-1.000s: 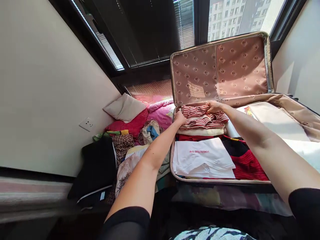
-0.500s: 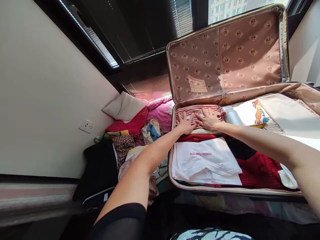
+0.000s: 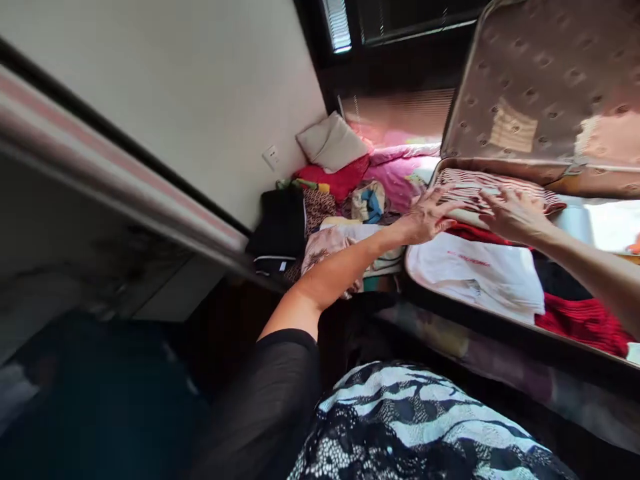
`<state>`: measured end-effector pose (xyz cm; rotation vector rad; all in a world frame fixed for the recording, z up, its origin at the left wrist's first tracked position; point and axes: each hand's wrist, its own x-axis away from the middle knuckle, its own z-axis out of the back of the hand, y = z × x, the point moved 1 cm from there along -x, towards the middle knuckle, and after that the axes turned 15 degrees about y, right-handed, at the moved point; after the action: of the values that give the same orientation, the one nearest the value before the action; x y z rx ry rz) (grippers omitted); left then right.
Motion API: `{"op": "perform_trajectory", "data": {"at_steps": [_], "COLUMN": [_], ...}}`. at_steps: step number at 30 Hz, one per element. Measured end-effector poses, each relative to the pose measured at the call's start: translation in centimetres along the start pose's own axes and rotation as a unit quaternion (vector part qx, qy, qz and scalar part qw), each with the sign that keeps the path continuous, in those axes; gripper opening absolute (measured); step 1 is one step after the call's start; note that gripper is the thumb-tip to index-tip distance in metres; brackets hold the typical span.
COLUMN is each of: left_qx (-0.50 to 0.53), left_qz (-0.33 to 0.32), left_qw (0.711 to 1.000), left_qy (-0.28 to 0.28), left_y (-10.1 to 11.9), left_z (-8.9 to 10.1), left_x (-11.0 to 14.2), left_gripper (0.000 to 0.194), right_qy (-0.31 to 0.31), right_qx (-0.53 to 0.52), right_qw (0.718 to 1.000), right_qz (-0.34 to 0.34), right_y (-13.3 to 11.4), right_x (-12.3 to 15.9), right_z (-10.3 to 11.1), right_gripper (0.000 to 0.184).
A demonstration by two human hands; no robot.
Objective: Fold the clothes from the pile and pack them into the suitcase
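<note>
An open suitcase (image 3: 425,287) packed with folded clothes lies at the right of the head view. My left hand (image 3: 427,217) hovers at its left rim, fingers spread, holding nothing. My right hand (image 3: 517,217) is over the front edge of a folded red-and-white striped garment (image 3: 480,187), its fingers apart; whether it still touches the cloth I cannot tell. Nearer me in the case is a folded white T-shirt (image 3: 470,270) with red lettering. Beside it lies a red knitted garment (image 3: 580,323), partly cut off by the frame.
Left of the suitcase lies a heap of clothes, with black clothing (image 3: 280,227), a leopard-print piece (image 3: 319,212) and a pale pink garment (image 3: 325,253). Behind them are a cream pillow (image 3: 333,143) and pink bedding (image 3: 393,180). The suitcase lid (image 3: 540,93) stands raised at the back.
Both hands have come off their flat press on the striped garment; my left hand has moved left to the suitcase rim. The view has swung left, with some blur.
</note>
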<state>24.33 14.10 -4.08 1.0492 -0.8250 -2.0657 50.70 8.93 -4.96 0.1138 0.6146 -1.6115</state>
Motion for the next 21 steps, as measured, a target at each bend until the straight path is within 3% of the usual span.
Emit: {"op": "perform_trajectory", "data": {"at_steps": [2, 5, 7, 8, 9, 11, 15, 18, 21], "left_qx": [0.016, -0.106, -0.204, -0.230, -0.240, -0.220, -0.186, -0.188, -0.084], "left_qz": [0.065, 0.177, 0.303, 0.353, 0.389, 0.425, 0.445, 0.472, 0.492], "left_qw": [0.992, 0.953, 0.887, 0.860, 0.841, 0.831, 0.825, 0.803, 0.791], "left_qy": [0.109, 0.220, 0.281, 0.289, 0.291, 0.284, 0.295, 0.312, 0.355], "left_y": [-1.9, -5.9, -8.8, -10.0, -11.1, -12.5, -13.6, -13.9, -13.7], "left_z": [6.7, 15.8, 19.6, 20.5, 20.9, 20.6, 19.2, 19.0, 18.8], "left_x": [5.8, 15.9, 21.9, 24.3, 26.2, 28.5, 28.9, 28.2, 27.5], "left_gripper": [0.037, 0.028, 0.026, 0.026, 0.027, 0.033, 0.049, 0.050, 0.042], "right_qy": [0.045, 0.049, 0.012, -0.026, -0.071, -0.140, -0.158, -0.121, -0.103], "right_qx": [-0.071, -0.156, -0.177, -0.185, -0.190, -0.190, -0.156, -0.128, -0.102], "right_qw": [0.995, 0.978, 0.970, 0.966, 0.959, 0.948, 0.954, 0.959, 0.953], "right_qz": [0.060, 0.133, 0.163, 0.178, 0.196, 0.215, 0.202, 0.223, 0.268], "right_y": [-3.7, -11.3, -16.5, -18.8, -20.7, -23.6, -26.4, -27.8, -29.4], "right_x": [2.5, 8.9, 13.5, 15.4, 16.9, 18.3, 16.4, 15.0, 15.8], "right_z": [2.4, 4.6, 3.6, 2.1, 0.2, -4.3, -11.4, -13.8, -14.9], "right_gripper": [0.069, 0.060, 0.051, 0.047, 0.043, 0.040, 0.040, 0.048, 0.080]}}
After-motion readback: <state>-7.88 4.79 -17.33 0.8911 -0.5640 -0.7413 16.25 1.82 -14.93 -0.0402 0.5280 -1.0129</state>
